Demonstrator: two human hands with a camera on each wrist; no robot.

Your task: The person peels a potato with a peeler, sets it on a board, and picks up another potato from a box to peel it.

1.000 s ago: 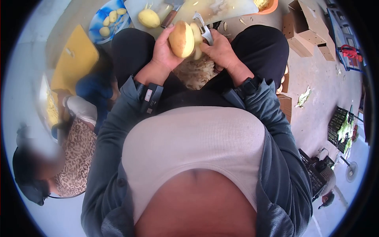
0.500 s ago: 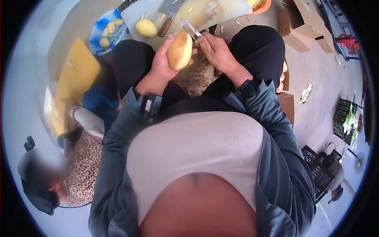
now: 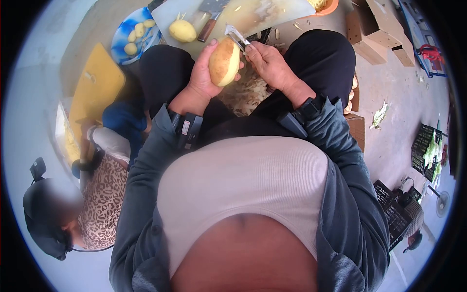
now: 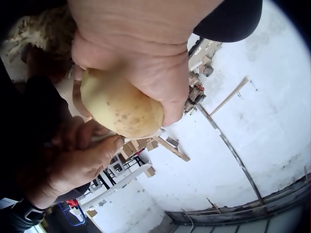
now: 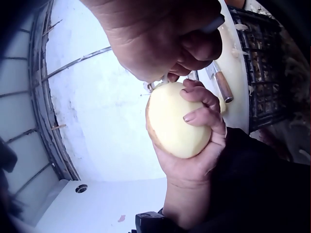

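In the head view my left hand (image 3: 202, 78) grips a large, partly peeled potato (image 3: 224, 63), thumb along one side. Brown skin remains over much of its upper face, while the right wrist view shows a broad pale peeled side (image 5: 175, 119) with fingers curled round it. My right hand (image 3: 273, 67) holds a peeler (image 3: 236, 37) by its handle, the head of the tool close at the potato's far end. From the left wrist the potato's skin (image 4: 124, 109) looks spotted, with the right hand (image 4: 77, 165) just beside it.
Beyond the knees lies a white cutting board (image 3: 287, 12) with a peeled potato (image 3: 183, 30) and a wooden-handled knife (image 3: 207, 30). Peelings (image 3: 245, 95) are heaped between the legs. A blue-and-white basin (image 3: 118, 46) holds potatoes. Cardboard boxes (image 3: 374, 29) stand right; another person (image 3: 104, 199) sits left.
The peeler has moved from alongside the potato to its far end, and the right hand has turned with it. The left hand keeps its hold, with the potato slightly lower in view.
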